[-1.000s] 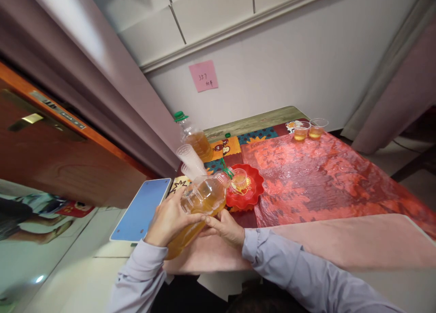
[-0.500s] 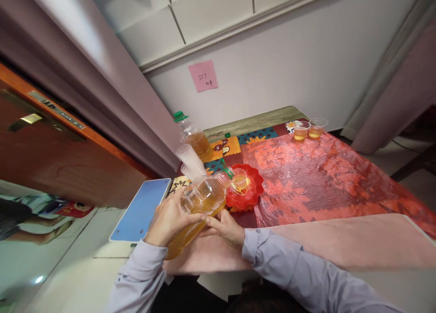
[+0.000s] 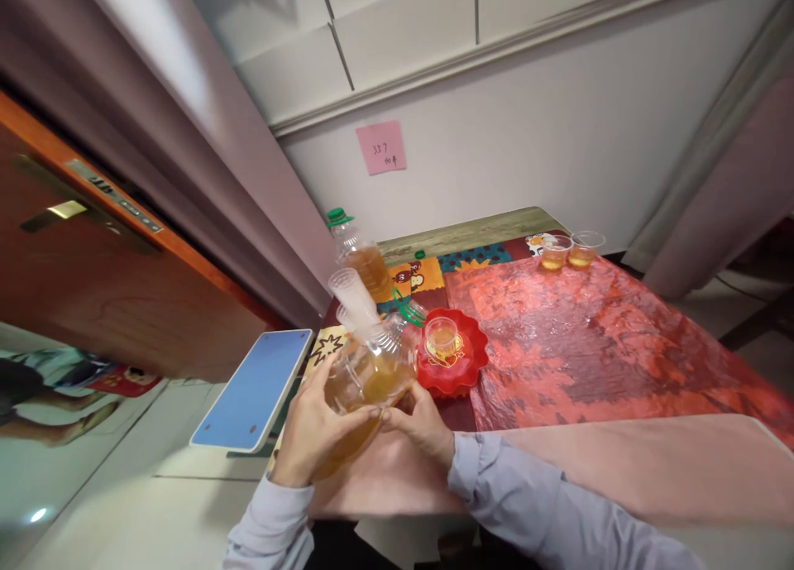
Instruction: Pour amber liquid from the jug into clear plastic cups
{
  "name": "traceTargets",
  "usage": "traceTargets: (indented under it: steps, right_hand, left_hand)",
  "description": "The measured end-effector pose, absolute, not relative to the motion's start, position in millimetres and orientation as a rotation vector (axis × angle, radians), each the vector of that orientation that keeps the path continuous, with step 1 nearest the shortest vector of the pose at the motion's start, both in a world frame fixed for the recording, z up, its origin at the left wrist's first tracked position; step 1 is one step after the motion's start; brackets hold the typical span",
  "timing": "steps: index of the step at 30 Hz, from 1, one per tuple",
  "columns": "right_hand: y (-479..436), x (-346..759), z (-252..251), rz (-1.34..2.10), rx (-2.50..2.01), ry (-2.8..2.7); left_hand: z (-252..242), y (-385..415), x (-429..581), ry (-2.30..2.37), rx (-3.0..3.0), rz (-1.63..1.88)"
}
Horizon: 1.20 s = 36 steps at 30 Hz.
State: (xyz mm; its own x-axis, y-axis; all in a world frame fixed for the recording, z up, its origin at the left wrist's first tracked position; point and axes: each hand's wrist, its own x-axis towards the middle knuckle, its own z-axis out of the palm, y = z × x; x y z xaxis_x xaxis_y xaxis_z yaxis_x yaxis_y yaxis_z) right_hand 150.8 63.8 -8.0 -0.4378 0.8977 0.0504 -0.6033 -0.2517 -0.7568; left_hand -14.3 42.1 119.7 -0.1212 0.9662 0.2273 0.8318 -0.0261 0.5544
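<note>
Both my left hand and my right hand are closed round a big clear bottle of amber drink. The bottle is tilted, its neck with a green handle ring pointing up and away from me. Just right of the neck, a plastic cup with some amber drink stands in a red scalloped tray. Behind the bottle leans a stack of clear plastic cups. My fingers on the bottle's underside are partly hidden.
A second bottle with a green cap stands at the back left, near a loose green cap. Two part-filled cups, a left one and a right one, stand at the far edge. A blue board sits left of the table.
The bottle has tipped back toward upright, and its mouth has moved off the cup in the red tray. The whole view has shifted slightly.
</note>
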Motion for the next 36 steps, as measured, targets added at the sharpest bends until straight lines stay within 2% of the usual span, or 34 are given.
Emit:
traceTargets:
  steps: [5,12,14,17,21,24,28,36]
  right_hand:
    - [67,151,-14,1.789,-0.467,-1.023]
    - [41,179,7,1.745,-0.516,-1.334]
    - [35,202,15,1.599,-0.640,-1.521]
    - [49,243,31,1.175,-0.789,-1.798]
    - [108,286,54,0.640,-1.038,-1.941]
    - [155,300,56,0.370,-1.197,-2.081]
    - [188,294,44,0.219,-1.340,-2.279]
    - [189,269,46,0.230,-1.323,-2.408]
  left_hand:
    - [95,22,-24,1.991,1.736,1.116]
    - [92,-2,-21,2.033,1.507,1.171]
    - [89,-5,-21,2.086,1.486,1.183]
    - [84,-6,-24,2.134,1.484,1.188]
    - [77,-11,-32,2.139,1.478,1.169]
    - [71,-17,-34,2.142,1.477,1.167]
    - [63,-23,-33,2.205,1.469,1.207]
    - [57,-23,-40,2.291,1.342,1.169]
